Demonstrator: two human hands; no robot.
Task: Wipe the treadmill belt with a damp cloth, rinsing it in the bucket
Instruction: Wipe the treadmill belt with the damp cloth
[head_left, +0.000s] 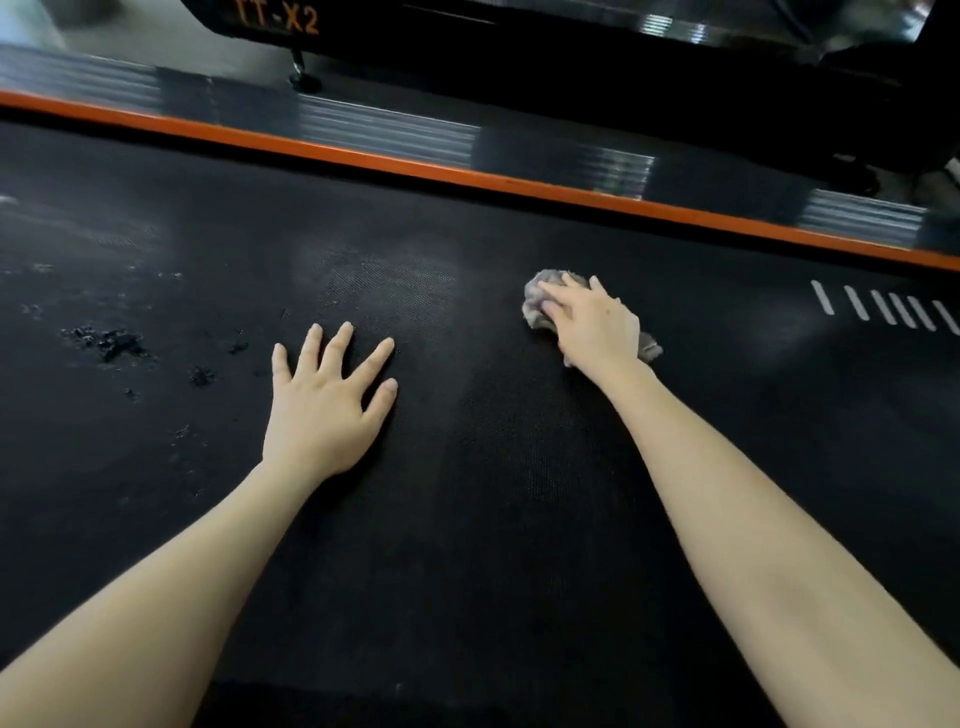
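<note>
The black textured treadmill belt (467, 493) fills most of the view. A crumpled grey cloth (537, 306) lies on it right of centre, and my right hand (592, 325) presses down on the cloth with fingers extended over it. My left hand (327, 400) rests flat on the belt with fingers spread, holding nothing, about a hand's width left of the cloth. No bucket is in view.
Clumps of dark dirt (111, 343) lie on the belt to the left of my left hand. An orange side rail (467, 179) with grey ribbed footplates (384, 127) runs along the far edge. White stripe marks (883, 309) sit at the right. Another black machine (519, 31) stands beyond.
</note>
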